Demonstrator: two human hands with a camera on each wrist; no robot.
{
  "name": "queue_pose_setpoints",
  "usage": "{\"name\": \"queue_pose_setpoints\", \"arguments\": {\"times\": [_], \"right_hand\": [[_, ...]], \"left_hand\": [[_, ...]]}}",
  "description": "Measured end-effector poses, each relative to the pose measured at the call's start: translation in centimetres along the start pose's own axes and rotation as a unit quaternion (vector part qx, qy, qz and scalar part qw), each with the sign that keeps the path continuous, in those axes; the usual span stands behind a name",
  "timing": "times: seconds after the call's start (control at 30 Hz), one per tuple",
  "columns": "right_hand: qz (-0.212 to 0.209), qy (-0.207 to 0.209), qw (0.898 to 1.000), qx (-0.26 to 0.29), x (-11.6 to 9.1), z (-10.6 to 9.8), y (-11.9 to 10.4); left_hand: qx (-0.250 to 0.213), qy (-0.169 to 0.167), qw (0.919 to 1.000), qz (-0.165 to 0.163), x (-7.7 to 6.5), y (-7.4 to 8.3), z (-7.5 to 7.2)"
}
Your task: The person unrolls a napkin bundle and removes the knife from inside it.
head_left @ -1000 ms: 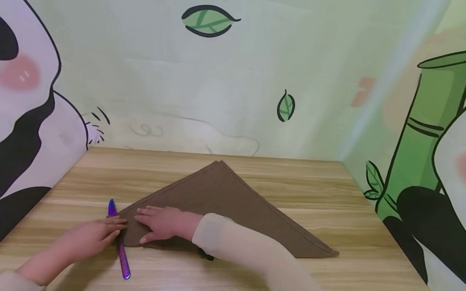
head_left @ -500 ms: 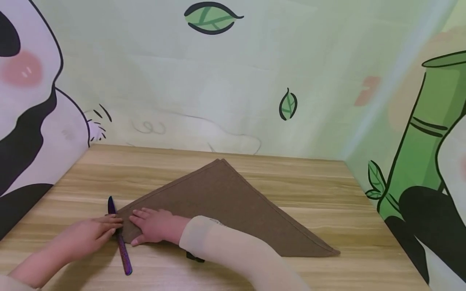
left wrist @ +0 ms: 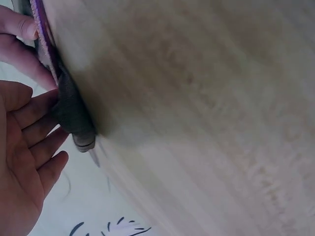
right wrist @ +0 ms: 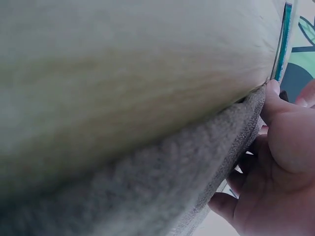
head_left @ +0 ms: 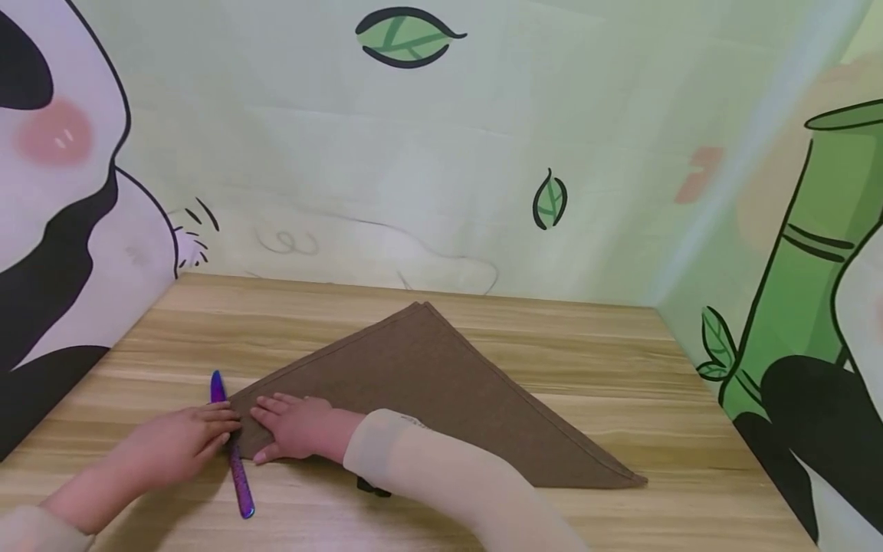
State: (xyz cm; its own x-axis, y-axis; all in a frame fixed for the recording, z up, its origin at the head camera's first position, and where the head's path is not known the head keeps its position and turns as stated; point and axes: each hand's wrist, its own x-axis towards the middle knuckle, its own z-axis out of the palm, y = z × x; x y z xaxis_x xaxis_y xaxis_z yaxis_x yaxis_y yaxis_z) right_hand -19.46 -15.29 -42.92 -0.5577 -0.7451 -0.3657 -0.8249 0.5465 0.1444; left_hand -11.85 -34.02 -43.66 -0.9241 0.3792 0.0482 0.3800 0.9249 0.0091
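Observation:
A brown cloth (head_left: 428, 383) lies on the table, folded into a triangle with its point toward the wall. At its left corner a purple, iridescent table knife (head_left: 241, 483) lies lengthwise, its rounded blade end pointing away from me. My left hand (head_left: 172, 445) rests over the middle of the knife and the cloth's corner, hiding both there. In the left wrist view its fingers reach toward a folded bit of cloth (left wrist: 76, 113) beside the knife (left wrist: 44, 37). My right hand (head_left: 297, 425) lies with spread fingers on the cloth, just right of the knife.
The wood-grain table (head_left: 579, 345) meets a pale green wall (head_left: 414, 153) printed with pandas, leaves and bamboo. A small black item (head_left: 372, 487) shows beneath the right forearm. The cloth's right corner points toward the table's right side.
My right hand has slid a little to the left along the cloth, closer to the knife. The left hand has stayed at the cloth's corner. The head view has shifted slightly.

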Motion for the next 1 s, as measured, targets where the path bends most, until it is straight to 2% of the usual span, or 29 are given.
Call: {"name": "queue_pose_setpoints", "arguments": {"times": [0.17,0.33,0.5,0.67,0.87,1.0], "right_hand": [[-0.004,-0.001,1.0,0.003,0.0,0.1,-0.1],[-0.005,-0.006,1.0,0.007,0.0,0.1,-0.2],[-0.007,-0.002,1.0,0.004,-0.1,0.0,-0.1],[-0.007,-0.002,1.0,0.008,-0.1,0.0,0.0],[-0.006,-0.003,1.0,0.004,0.0,0.1,-0.2],[-0.007,0.002,1.0,0.003,0.2,0.1,-0.1]], "left_hand": [[0.001,0.012,0.9999,-0.012,-0.1,-0.1,-0.5],[0.003,0.03,0.9988,-0.039,-1.0,-0.3,-0.8],[0.001,0.017,0.9982,-0.057,-2.1,-0.7,-0.9],[-0.03,0.009,0.9956,-0.088,-2.8,-1.0,-0.6],[-0.02,0.007,0.9959,-0.088,-3.3,-1.2,-0.4],[-0.031,0.015,0.9956,-0.087,-3.0,-1.0,-0.7]]}}
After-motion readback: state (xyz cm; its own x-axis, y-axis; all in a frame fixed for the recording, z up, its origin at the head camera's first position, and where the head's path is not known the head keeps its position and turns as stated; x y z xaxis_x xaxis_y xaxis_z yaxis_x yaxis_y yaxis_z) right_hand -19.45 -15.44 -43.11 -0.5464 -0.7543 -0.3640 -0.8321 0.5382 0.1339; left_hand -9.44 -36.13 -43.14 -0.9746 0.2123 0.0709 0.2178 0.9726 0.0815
